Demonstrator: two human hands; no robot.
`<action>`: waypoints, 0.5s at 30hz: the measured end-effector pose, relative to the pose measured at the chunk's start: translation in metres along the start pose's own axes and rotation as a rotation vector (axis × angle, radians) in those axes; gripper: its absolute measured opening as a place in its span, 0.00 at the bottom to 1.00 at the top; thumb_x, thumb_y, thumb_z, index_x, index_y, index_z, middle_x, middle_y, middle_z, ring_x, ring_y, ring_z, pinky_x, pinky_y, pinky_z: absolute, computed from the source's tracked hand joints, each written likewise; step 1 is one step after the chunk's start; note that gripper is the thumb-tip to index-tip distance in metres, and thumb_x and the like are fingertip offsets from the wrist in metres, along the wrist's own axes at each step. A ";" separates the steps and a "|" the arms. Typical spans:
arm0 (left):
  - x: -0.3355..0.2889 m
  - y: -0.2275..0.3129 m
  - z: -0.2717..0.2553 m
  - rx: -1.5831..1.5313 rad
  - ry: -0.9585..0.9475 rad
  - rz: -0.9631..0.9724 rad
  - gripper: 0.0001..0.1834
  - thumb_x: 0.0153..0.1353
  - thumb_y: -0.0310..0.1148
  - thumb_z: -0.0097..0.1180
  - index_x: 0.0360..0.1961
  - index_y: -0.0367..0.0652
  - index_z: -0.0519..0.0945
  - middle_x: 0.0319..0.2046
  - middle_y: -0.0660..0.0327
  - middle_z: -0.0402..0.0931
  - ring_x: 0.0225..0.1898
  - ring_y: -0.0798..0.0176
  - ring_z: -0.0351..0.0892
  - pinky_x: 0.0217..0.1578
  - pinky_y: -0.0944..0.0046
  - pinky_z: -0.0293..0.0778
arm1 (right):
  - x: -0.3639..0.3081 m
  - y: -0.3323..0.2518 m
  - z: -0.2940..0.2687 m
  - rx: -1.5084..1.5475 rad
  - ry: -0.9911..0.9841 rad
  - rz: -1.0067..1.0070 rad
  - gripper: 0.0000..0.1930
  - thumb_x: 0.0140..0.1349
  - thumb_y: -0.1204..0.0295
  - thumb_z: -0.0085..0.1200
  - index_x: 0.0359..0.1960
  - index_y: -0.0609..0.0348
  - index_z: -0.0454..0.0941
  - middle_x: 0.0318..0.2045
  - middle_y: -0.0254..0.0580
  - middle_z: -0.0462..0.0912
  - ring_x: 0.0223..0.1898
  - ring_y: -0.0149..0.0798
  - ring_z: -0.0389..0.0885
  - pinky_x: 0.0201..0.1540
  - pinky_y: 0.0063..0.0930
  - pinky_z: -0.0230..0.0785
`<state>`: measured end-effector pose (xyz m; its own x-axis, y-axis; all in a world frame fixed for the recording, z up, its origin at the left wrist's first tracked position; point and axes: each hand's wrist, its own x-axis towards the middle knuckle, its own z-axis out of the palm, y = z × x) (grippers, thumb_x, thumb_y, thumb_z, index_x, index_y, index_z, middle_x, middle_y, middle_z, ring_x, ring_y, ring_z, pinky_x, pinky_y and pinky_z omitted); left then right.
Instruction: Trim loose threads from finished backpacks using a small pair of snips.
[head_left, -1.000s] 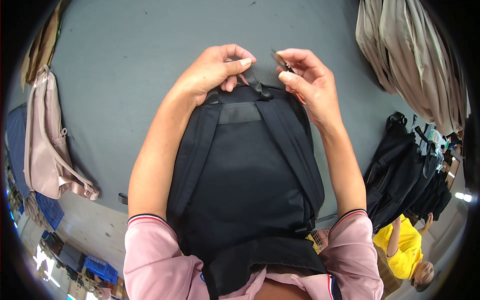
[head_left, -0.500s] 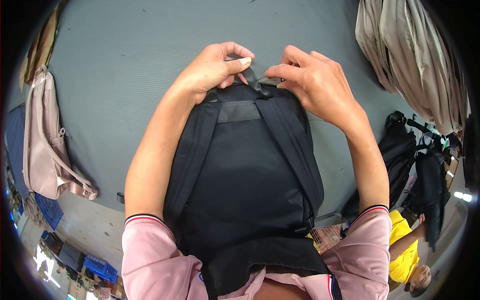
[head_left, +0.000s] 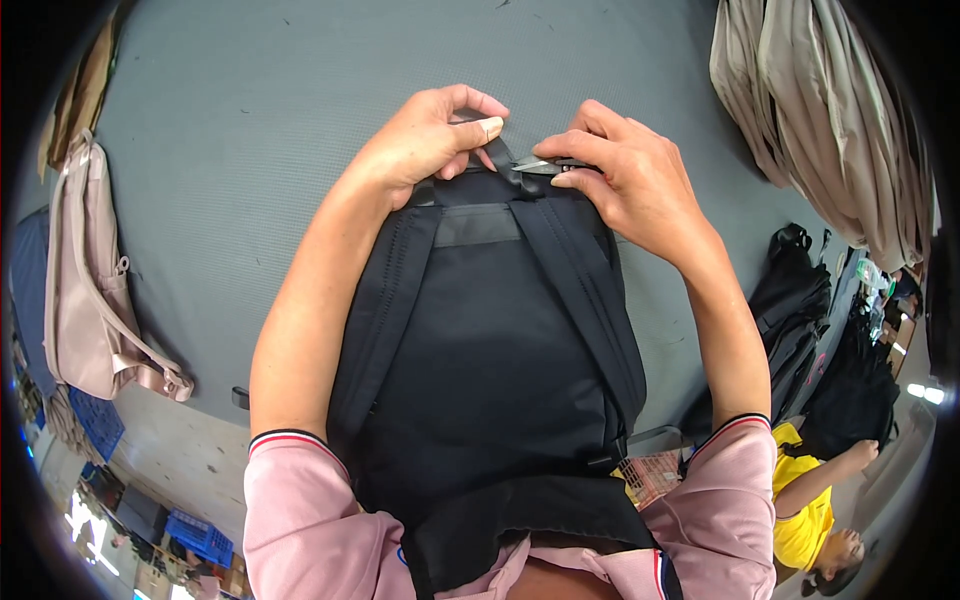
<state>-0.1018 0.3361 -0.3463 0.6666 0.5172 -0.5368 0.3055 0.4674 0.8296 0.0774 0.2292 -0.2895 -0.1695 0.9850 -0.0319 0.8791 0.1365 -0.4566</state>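
Note:
A black backpack (head_left: 490, 340) lies with its strap side up and its top end away from me. My left hand (head_left: 432, 138) pinches the webbing carry handle (head_left: 499, 156) at the top between thumb and fingers. Small thread snips (head_left: 540, 166) are held in my right hand (head_left: 636, 172), thumb on one side and fingers on the other. Their pointed blades reach left to the base of the handle, by the right shoulder strap (head_left: 575, 270). Whether the tips touch the webbing or a thread is too small to tell.
The grey table mat (head_left: 270, 110) spreads beneath. A pink backpack (head_left: 90, 280) lies at the left edge, beige fabric pieces (head_left: 815, 110) at the far right, and black bags (head_left: 790, 310) below them. A person in a yellow shirt (head_left: 805, 490) works at the lower right.
My right hand has shifted slightly, and the snips' blades now show more fully against the handle base. My left hand keeps its place. The yellow-shirted person's arm and a black bag have moved.

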 end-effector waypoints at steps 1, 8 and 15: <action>-0.001 0.000 -0.001 0.000 0.002 0.000 0.12 0.62 0.29 0.54 0.46 0.36 0.74 0.17 0.71 0.67 0.12 0.79 0.57 0.31 0.76 0.69 | 0.001 -0.001 0.000 0.000 0.000 -0.002 0.11 0.49 0.75 0.60 0.36 0.50 0.80 0.30 0.31 0.74 0.27 0.42 0.73 0.33 0.35 0.68; -0.018 -0.004 -0.024 -0.390 0.163 0.149 0.24 0.67 0.47 0.43 0.51 0.34 0.72 0.45 0.52 0.77 0.38 0.64 0.77 0.42 0.66 0.72 | 0.018 -0.005 0.011 0.498 0.204 0.212 0.13 0.50 0.78 0.60 0.39 0.55 0.80 0.30 0.36 0.73 0.32 0.33 0.75 0.36 0.24 0.69; -0.067 -0.024 -0.025 0.288 0.455 0.150 0.10 0.60 0.31 0.54 0.40 0.36 0.77 0.33 0.57 0.82 0.37 0.63 0.80 0.40 0.64 0.74 | 0.073 -0.014 0.046 0.422 -0.054 0.199 0.13 0.52 0.71 0.60 0.41 0.54 0.81 0.37 0.42 0.84 0.42 0.42 0.81 0.41 0.35 0.70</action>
<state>-0.1707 0.3078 -0.3336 0.3756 0.8503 -0.3686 0.4455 0.1830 0.8763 0.0320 0.2947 -0.3260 -0.0488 0.9794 -0.1960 0.6406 -0.1199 -0.7585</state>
